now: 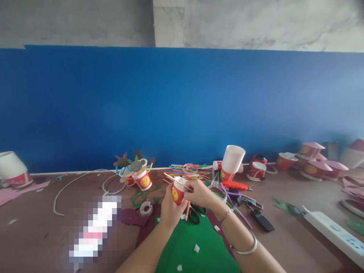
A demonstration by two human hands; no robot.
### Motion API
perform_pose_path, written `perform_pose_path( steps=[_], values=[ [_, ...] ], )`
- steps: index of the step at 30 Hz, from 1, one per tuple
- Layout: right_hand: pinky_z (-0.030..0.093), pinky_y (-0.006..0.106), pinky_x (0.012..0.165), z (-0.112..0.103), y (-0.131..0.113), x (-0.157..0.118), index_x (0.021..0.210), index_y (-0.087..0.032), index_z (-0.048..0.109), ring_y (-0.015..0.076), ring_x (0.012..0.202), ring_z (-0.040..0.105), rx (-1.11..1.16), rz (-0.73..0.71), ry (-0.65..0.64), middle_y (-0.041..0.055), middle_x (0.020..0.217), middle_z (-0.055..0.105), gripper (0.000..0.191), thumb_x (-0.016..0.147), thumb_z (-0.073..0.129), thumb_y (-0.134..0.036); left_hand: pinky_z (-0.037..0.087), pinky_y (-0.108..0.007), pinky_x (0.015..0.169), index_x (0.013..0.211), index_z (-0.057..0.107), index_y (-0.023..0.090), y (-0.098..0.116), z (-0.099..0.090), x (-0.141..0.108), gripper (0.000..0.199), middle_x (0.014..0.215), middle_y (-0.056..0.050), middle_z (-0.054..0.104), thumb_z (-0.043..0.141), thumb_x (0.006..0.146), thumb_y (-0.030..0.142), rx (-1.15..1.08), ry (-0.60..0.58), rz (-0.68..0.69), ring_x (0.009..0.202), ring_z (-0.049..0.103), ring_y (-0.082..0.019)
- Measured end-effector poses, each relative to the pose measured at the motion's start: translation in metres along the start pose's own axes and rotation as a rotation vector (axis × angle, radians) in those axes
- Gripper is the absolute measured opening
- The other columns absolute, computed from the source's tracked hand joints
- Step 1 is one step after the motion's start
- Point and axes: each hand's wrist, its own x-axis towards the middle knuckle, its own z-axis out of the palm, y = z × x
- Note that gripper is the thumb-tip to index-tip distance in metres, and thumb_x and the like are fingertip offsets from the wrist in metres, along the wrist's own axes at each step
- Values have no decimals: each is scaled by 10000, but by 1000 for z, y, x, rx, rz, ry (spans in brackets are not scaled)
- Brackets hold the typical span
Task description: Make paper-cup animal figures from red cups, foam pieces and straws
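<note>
A red and white paper cup (178, 195) with a yellow emblem is held upright in my left hand (170, 210), its fingers wrapped round the side. My right hand (196, 192) is closed on a thin tan stick (174, 177) that slants across the cup's mouth; I cannot tell whether it is a pencil or a plain stick. The right fingers also lie against the cup's rim. Below both hands are green sheet material (190, 242) with white scraps on it and black-handled scissors (194, 216). A roll of tape (146, 208) lies left of my left hand.
Decorated cups (142, 180) stand behind on the left. Coloured pipe-like strips (190, 170), a cup stack (233, 161) and a red-orange cutter (234, 185) lie behind my right hand. Rightward are a black key fob (262, 220), a white power strip (335, 231) and pink-topped cups (315, 168). A blue wall panel (182, 110) rises behind.
</note>
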Motion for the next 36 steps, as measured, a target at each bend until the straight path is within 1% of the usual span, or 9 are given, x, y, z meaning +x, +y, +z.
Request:
perform_pose_path(
  steps=[4,8,11,14,17,21,26,31,36],
  values=[
    [152,226,457,4,1,2,505,-202,211,72,501,218,-12,0,12,-70,500,209,237,538,433,-125,468,-314,789,1219,408,214,-1,1,1,590,1060,-78,648,638,675,227,26,3,-27,979,624,-237],
    [178,225,463,3,-1,2,489,-193,271,76,499,245,41,15,39,-62,489,251,145,537,379,-109,474,-314,763,1209,406,209,-3,2,1,570,1054,-89,645,637,695,296,16,5,-24,947,632,-235],
    [200,220,474,-1,-2,1,512,-180,360,77,513,266,87,-8,-13,-64,508,285,79,533,385,-107,478,-312,730,1197,408,201,-2,2,1,560,1021,-90,649,632,696,311,12,14,-46,895,642,-234],
    [216,214,487,-4,0,0,574,-171,428,76,524,281,140,-51,-76,-67,538,313,60,560,413,-114,479,-304,701,1196,406,201,-1,2,1,557,986,-83,657,628,695,305,1,1,-76,847,651,-227],
    [213,213,486,-5,2,-1,597,-174,417,73,530,266,179,-73,-90,-69,554,298,48,616,444,-140,477,-303,705,1202,404,205,-2,1,2,557,998,-83,654,624,699,302,13,-10,-83,859,647,-226],
    [197,211,474,-4,2,-1,567,-183,361,69,522,253,146,-60,-88,-70,542,259,126,646,455,-153,475,-316,745,1210,396,198,-1,0,2,575,1047,-97,641,630,697,309,6,-13,-78,905,636,-233],
    [171,214,467,-2,4,0,544,-196,236,66,517,222,38,-16,-30,-74,531,205,235,632,447,-144,471,-305,755,1203,401,195,7,-4,1,571,1048,-89,645,632,692,306,16,-43,-104,926,633,-229],
    [150,224,457,7,1,1,547,-192,249,71,502,237,-116,-65,80,-71,507,238,198,621,415,-113,471,-281,735,1199,403,206,9,-5,1,562,1054,-78,649,622,685,259,47,-46,-119,931,636,-218],
    [174,218,462,19,-6,0,555,-194,256,74,498,262,-158,-81,175,-66,507,285,196,609,415,-92,471,-313,757,1204,401,216,7,-5,1,600,1069,-81,647,653,661,270,-15,-49,-104,954,630,-237]
  ],
)
